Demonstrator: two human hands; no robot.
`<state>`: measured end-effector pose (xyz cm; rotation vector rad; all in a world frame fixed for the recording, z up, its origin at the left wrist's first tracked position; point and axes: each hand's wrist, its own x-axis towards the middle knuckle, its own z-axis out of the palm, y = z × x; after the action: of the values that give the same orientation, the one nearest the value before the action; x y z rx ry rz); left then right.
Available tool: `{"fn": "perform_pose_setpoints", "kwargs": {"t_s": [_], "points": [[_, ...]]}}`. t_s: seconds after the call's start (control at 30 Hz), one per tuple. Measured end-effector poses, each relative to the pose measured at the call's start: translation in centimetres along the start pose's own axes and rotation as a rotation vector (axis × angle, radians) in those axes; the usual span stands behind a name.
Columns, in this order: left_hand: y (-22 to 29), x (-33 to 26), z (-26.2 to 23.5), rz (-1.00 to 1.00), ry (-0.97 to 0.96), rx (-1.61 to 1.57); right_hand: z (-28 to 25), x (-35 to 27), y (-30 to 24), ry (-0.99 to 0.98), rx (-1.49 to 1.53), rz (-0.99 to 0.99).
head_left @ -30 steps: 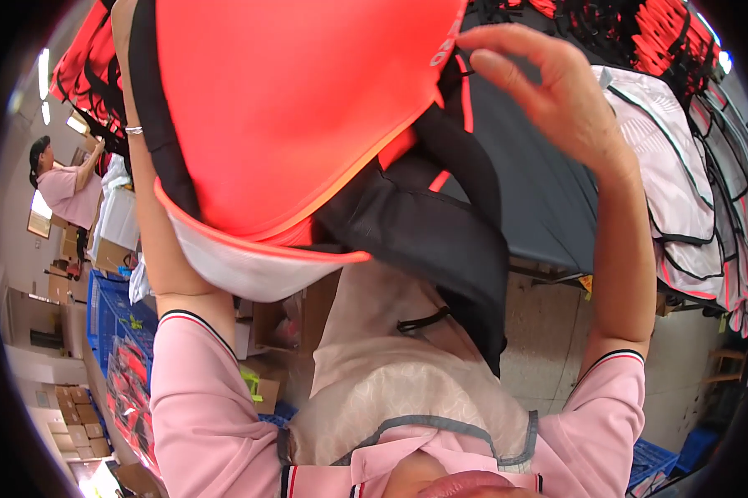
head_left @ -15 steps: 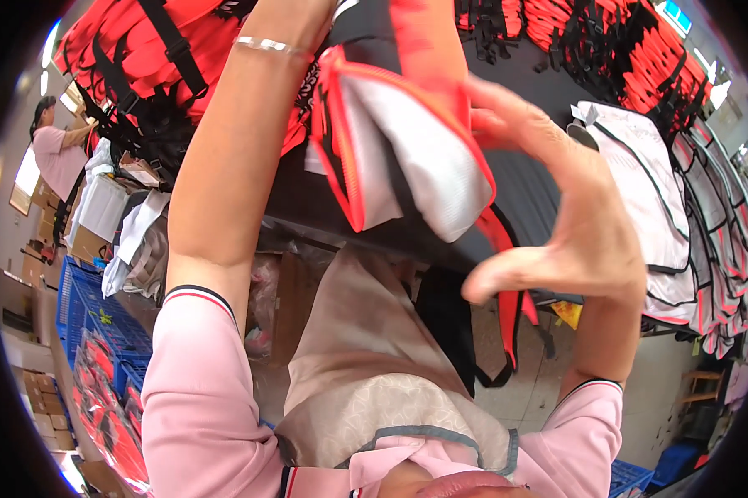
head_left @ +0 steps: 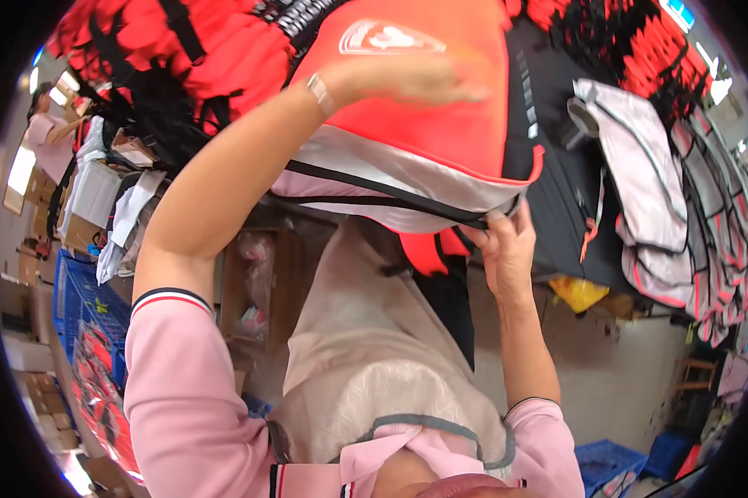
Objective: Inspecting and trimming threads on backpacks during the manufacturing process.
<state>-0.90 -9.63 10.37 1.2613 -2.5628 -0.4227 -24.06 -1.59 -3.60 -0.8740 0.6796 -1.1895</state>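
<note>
A red bag (head_left: 399,129) with a white emblem lies on the dark table in front of me, its white inner side and black-trimmed edge turned toward me. Across its red face stretches my left hand (head_left: 415,79), fingers extended, somewhat blurred and holding nothing visible. At the bag's near right corner my right hand (head_left: 507,241) pinches the black-trimmed edge between thumb and fingers. A red strap (head_left: 428,253) hangs below that edge, over the front of the table.
Piled red bags with black straps (head_left: 175,75) lie at the far left, more (head_left: 648,62) at the far right. Pale panels with dark trim (head_left: 640,166) are stacked on the right. Blue crates (head_left: 83,307) stand at lower left. A person (head_left: 50,133) works at far left.
The raised, zip-edged red bag now lies spread on the table, emblem showing. My left hand has come down across it; my right hand, spread before, has closed on its near edge.
</note>
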Motion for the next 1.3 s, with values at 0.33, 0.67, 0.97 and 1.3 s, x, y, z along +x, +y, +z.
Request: {"fn": "perform_pose_setpoints", "kwargs": {"t_s": [0.33, 0.67, 0.97, 1.3], "points": [[0.8, -5.0, 15.1, -0.083, -0.057, -0.011, -6.9, 0.7, -3.4, -0.445, -1.508, -0.636], [7.7, -3.3, 9.5, -0.209, -0.506, -0.203, -2.9, 2.2, -5.6, -0.907, -1.165, 0.162], [8.8, -8.8, 2.0, 0.098, 0.163, 0.339, 4.6, 1.9, -8.5, -0.803, -1.294, -0.782], [8.7, -9.4, -1.0, 0.348, 0.929, 0.457, 10.0, 4.5, -11.9, -0.329, -1.225, -1.750]]}}
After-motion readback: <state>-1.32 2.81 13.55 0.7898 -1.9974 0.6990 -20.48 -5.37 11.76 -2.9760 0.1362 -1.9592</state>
